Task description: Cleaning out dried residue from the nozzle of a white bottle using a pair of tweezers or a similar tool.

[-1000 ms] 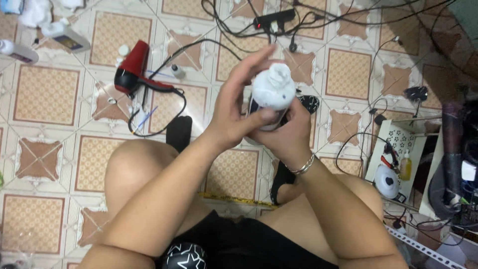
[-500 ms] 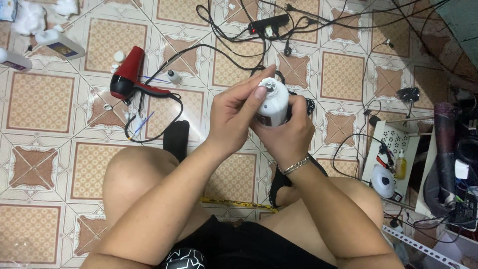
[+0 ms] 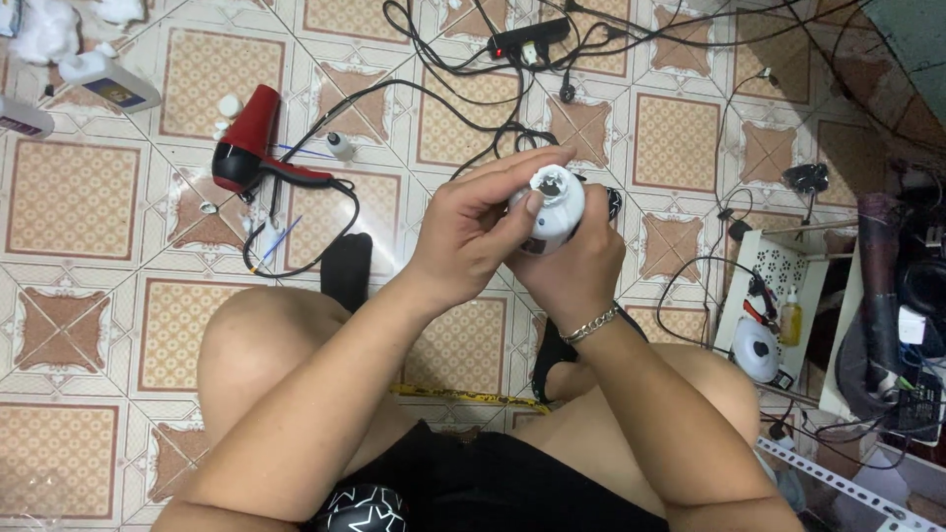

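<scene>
Left hand point(image 3: 463, 236): grip closed around the white gadget point(image 3: 550, 209), thumb pressed on its side.
Right hand point(image 3: 572, 266): grip closed on the same gadget from below, a bracelet point(image 3: 589, 325) on the wrist.
Gadget: held above the tiled floor point(image 3: 74, 197), between the knees, dark opening facing up.
At 10 o'clock: a red hair dryer point(image 3: 246, 143) on the floor.
At 12 o'clock: a power strip point(image 3: 530, 37) among black cables.

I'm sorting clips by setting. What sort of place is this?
Probably a home floor used as an informal repair spot. The person sits on patterned floor tiles among tangled cables and a power strip, with a red hair dryer nearby, while both hands hold a small white device.
</scene>
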